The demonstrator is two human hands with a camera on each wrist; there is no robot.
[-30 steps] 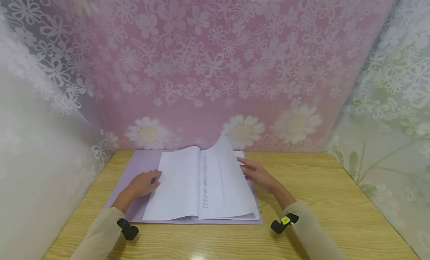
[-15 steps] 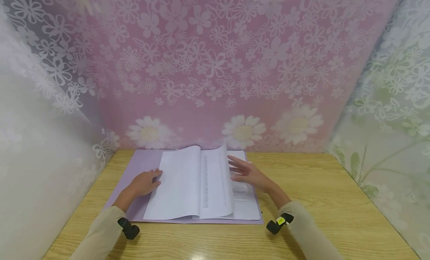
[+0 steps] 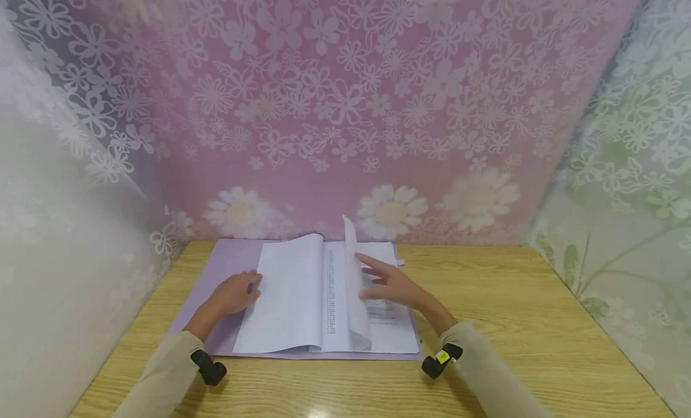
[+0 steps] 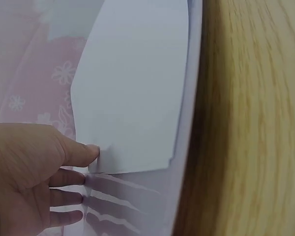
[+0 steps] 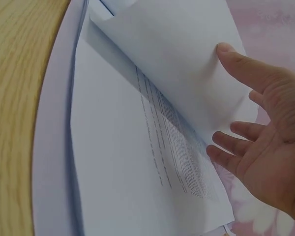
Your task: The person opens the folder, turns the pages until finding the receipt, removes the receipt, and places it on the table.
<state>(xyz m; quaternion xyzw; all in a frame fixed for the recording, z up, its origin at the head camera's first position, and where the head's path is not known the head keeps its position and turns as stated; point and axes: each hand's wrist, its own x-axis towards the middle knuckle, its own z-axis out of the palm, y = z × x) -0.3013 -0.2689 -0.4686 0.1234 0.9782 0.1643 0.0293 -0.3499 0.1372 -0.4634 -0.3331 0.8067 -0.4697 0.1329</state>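
Note:
A light purple folder (image 3: 232,257) lies spread on the table with white paper sheets in it. My left hand (image 3: 232,294) rests at the outer edge of the left-hand sheets (image 3: 286,298). In the left wrist view its thumb (image 4: 83,153) lies on the paper, while the other fingers touch the shiny folder cover. My right hand (image 3: 394,286), fingers spread and fairly straight, touches the back of a raised, curling sheet (image 3: 356,310). Below that sheet, a page with printed text (image 5: 123,147) shows in the right wrist view.
The folder sits on a wood-grain table (image 3: 486,298), near its back edge. Floral sheeting (image 3: 345,106) stands behind and on both sides. A small pale tab (image 3: 401,262) sticks out at the folder's right edge. Black cameras are strapped to both wrists.
My right hand has moved left, turning the sheet from the right side until it stands up near the middle. More of the printed page beneath shows. The left hand has barely moved.

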